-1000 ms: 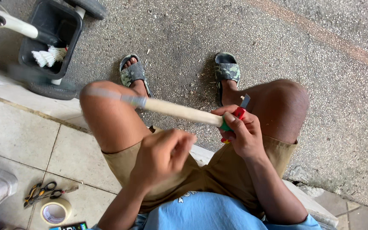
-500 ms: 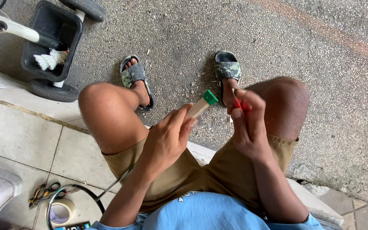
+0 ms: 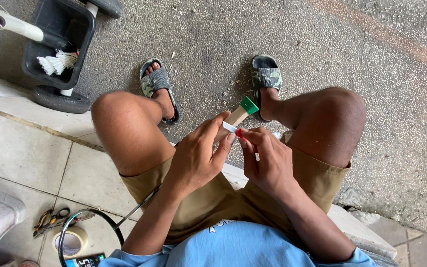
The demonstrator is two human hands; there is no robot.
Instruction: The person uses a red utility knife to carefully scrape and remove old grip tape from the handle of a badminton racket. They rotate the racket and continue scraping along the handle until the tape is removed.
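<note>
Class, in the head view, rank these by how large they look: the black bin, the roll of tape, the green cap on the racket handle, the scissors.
1. Black bin.
2. Roll of tape and scissors: too alike to rank.
3. Green cap, smallest, though nearer the camera.

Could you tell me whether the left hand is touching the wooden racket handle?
Touching: the head view shows the left hand wrapped around the wooden racket handle, fingers on it.
</note>
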